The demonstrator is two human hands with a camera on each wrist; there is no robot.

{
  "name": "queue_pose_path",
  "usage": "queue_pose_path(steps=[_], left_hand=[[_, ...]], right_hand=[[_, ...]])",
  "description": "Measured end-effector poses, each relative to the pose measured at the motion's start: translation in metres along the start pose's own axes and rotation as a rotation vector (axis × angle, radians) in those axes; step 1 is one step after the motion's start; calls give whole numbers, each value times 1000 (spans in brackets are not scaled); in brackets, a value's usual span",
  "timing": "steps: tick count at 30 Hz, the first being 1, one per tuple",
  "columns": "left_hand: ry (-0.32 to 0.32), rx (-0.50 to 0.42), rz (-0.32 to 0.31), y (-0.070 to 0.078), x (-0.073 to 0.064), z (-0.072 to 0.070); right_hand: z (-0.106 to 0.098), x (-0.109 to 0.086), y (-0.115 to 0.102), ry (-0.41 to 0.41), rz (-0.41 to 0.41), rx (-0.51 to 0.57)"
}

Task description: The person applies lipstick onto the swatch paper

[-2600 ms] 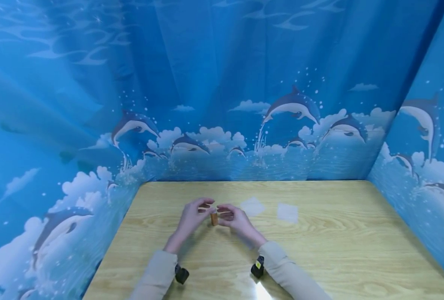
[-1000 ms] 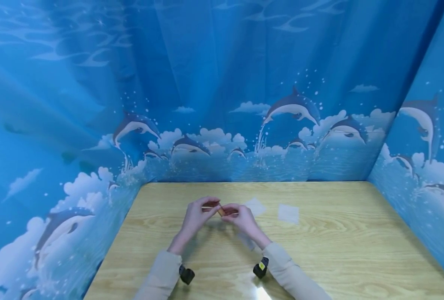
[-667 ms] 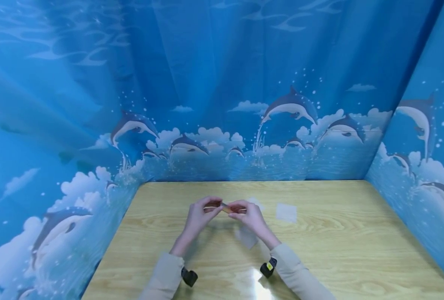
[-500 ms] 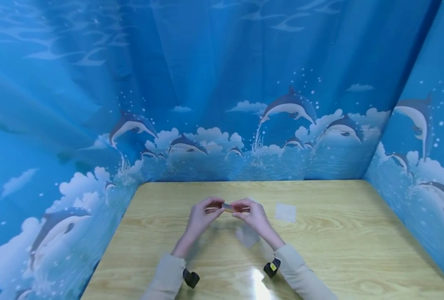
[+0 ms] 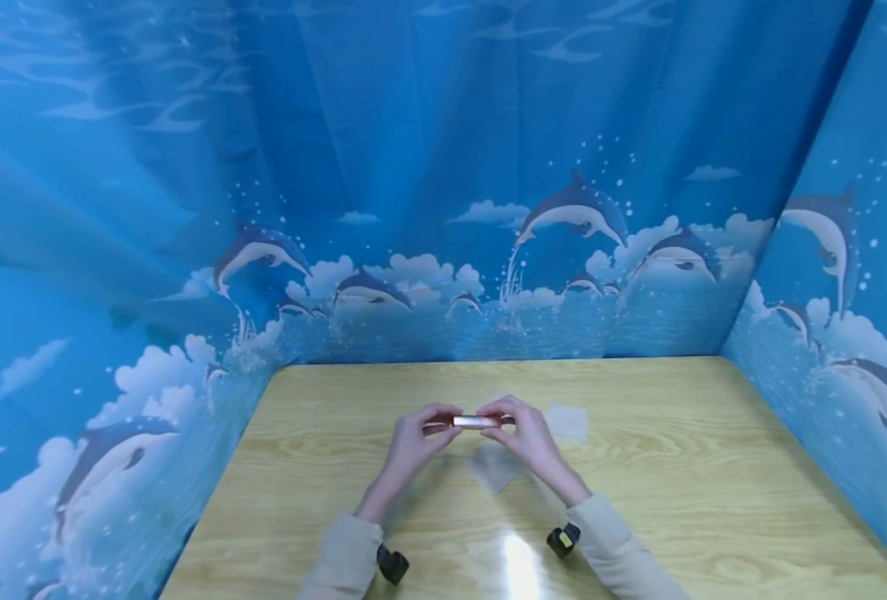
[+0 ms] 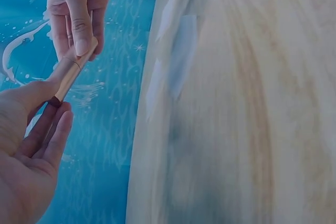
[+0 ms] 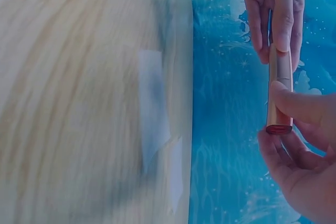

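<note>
A copper-coloured lipstick tube [image 5: 476, 422] lies level between my two hands, held above the table. My left hand [image 5: 412, 442] pinches its left end between thumb and fingers. At the other end my right hand [image 5: 528, 435] has the same kind of pinch. A thin seam crosses the shiny tube [image 6: 68, 77] partway along in the left wrist view, and the two halves sit together there. The right wrist view shows a dark red end face on the tube [image 7: 279, 129] by my right fingertips. Both ends are partly covered by fingers.
Thin white square sheets lie on the wooden table [image 5: 684, 483]: one sheet [image 5: 568, 423] right of my right hand, another [image 5: 494, 468] below the tube, and a third mostly hidden behind the right hand. A blue dolphin-print curtain [image 5: 443, 167] stands behind and at both sides.
The lipstick tube was upright low between my hands; it has been lifted, tilted and turned level. Both hands have shifted right, and the right hand now pinches its right end.
</note>
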State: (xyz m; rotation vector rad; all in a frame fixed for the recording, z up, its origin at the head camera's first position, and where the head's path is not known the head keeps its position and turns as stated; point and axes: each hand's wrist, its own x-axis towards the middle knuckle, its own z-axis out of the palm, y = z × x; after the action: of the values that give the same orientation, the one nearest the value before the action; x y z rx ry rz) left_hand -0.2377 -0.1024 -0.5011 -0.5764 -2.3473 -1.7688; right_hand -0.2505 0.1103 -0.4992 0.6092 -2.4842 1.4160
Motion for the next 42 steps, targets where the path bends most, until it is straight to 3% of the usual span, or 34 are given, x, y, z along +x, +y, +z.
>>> queue_pose_path(steps=[11, 18, 22, 24, 29, 35, 38, 42], left_hand=[[-22, -18, 19, -6, -7, 18], [-49, 9, -14, -2, -11, 25], [-47, 11, -10, -2, -14, 29], [-51, 15, -1, 5, -16, 30], [-80, 66, 15, 9, -21, 33], [-105, 120, 41, 1, -24, 39], [-112, 185, 85, 3, -23, 41], [-113, 359, 194, 8, -22, 43]], right_hand=[[-13, -18, 6, -47, -9, -130], [-19, -28, 8, -54, -11, -146], [-22, -33, 8, -49, -23, -167], [-24, -35, 7, -47, -32, -180], [-28, -43, 6, -49, -67, -210], [-30, -50, 6, -39, -86, -211], [-31, -52, 5, -40, -89, -234], [-31, -53, 3, -52, -94, -249]])
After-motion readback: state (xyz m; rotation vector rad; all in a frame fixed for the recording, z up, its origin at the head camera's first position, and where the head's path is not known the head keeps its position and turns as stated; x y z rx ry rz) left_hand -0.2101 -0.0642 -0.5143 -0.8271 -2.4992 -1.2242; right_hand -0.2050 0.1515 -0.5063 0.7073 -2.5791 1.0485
